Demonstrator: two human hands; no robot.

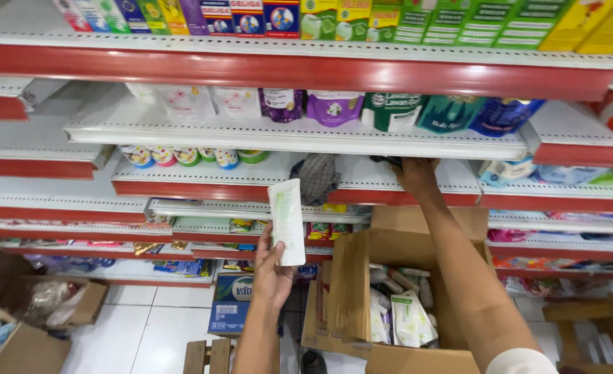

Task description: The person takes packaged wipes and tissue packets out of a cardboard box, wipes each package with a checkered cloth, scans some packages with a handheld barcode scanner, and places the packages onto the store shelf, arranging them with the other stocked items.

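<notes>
Here, the left hand (273, 271), low in the centre of the frame, grips a white tube (287, 220) with a pale green panel. The fingers are closed around the tube's lower end, and the tube stands upright in front of the red-edged shelves. The right hand (414, 174) reaches up, right of centre, onto a white shelf (251, 173). Its fingers rest on something dark at the back of that shelf; whether they have closed on it cannot be told, since the hand covers most of it. Just left of the right hand, a checked grey cloth (317, 176) lies bunched on the same shelf. Further left on it sits a row of small round tubs (185, 155) with coloured lids.

Below the right forearm, an open box (351, 277) of brown cardboard holds more white tubes and pouches (404, 315), lying loose. A blue carton (231, 305) stands on the floor just left of the left forearm. The shelf above carries refill pouches (334, 107) in white, purple, green and blue. Another cardboard box (78, 308) sits at the lower left of the frame, on white floor tiles.
</notes>
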